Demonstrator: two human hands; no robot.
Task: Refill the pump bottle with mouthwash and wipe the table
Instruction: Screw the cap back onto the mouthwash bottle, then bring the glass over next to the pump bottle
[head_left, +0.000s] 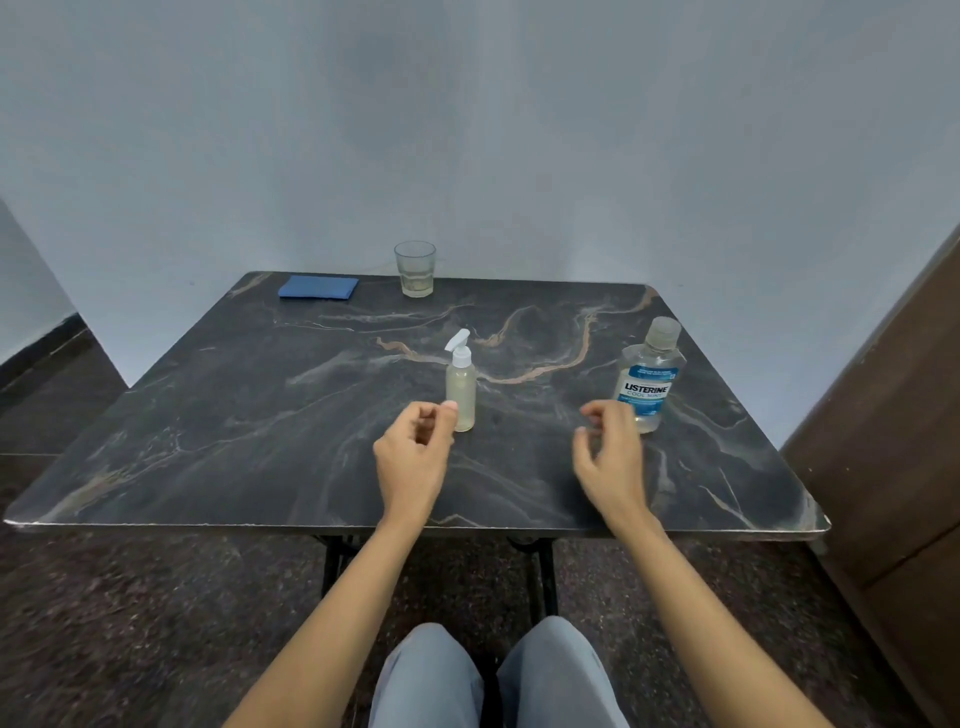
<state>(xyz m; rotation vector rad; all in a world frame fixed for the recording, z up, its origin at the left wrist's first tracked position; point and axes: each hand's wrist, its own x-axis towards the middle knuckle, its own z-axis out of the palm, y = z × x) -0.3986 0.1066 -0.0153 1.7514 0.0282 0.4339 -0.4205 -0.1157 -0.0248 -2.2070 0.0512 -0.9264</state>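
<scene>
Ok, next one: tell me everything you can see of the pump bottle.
The pump bottle is small, slim and clear, plastic by its look, with a white pump head whose nozzle angles up and left. Pale yellowish liquid fills most of it. It stands upright near the middle of the table. The left hand is beside its lower part, fingers loosely curled; whether the thumb touches it cannot be told.

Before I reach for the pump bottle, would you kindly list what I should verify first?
1. Pump bottle upright, pump head on: ok.
2. Mouthwash bottle upright, cap on: ok.
3. Left hand empty, close beside the pump bottle: ok.
4. Right hand empty, near the mouthwash bottle: ok.
5. Cloth lying ready at the far left corner: ok.
6. Room left inside the pump bottle: cannot tell.
</scene>
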